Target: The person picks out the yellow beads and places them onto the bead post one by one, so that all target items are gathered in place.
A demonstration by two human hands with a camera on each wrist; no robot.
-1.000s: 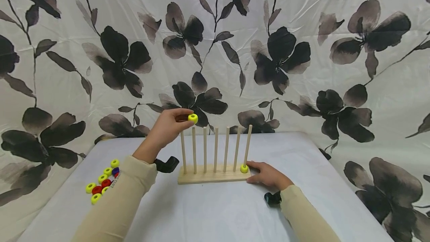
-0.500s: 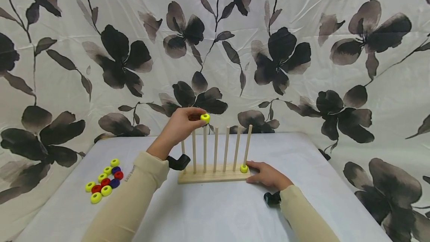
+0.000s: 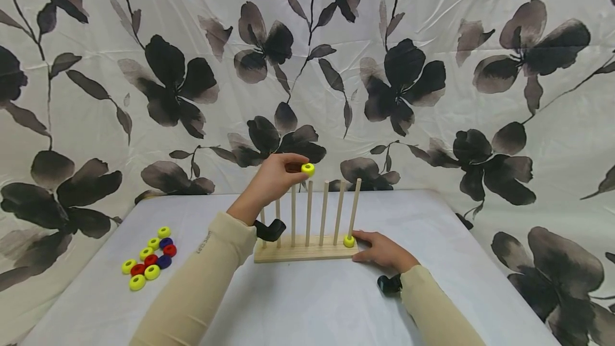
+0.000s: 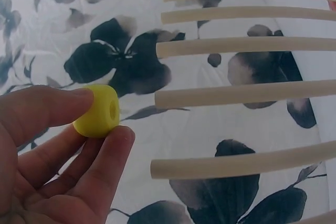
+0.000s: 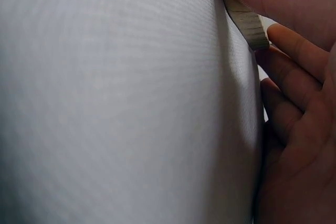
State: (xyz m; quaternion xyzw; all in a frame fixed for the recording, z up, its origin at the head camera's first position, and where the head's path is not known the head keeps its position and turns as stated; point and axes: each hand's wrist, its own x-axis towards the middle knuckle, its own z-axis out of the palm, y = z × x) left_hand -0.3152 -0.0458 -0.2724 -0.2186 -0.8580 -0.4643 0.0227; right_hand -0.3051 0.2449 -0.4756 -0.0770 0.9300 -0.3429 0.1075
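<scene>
Between thumb and fingers, my left hand [image 3: 281, 172] pinches a yellow ring [image 3: 308, 170] just above the tops of the upright pegs, near the middle one. The left wrist view shows the ring [image 4: 97, 111] apart from the peg tips, its hole facing the peg side, with the left hand [image 4: 63, 145] around it. My right hand [image 3: 386, 251] grips the right end of the wooden base [image 3: 302, 252], thumb in front and fingers behind. Another yellow ring [image 3: 348, 241] sits at the bottom of the rightmost peg. In the right wrist view, the right hand [image 5: 299, 82] touches the base end [image 5: 252, 27].
Left of the rack, several loose rings lie on the white table [image 3: 307, 303]: yellow [image 3: 136, 282], red [image 3: 170, 250] and blue [image 3: 164, 261]. A flowered cloth [image 3: 307, 68] hangs behind the table.
My left hand has carried its yellow ring rightward above the pegs, from near the second peg to the middle one. The right hand and the rack stay in place.
</scene>
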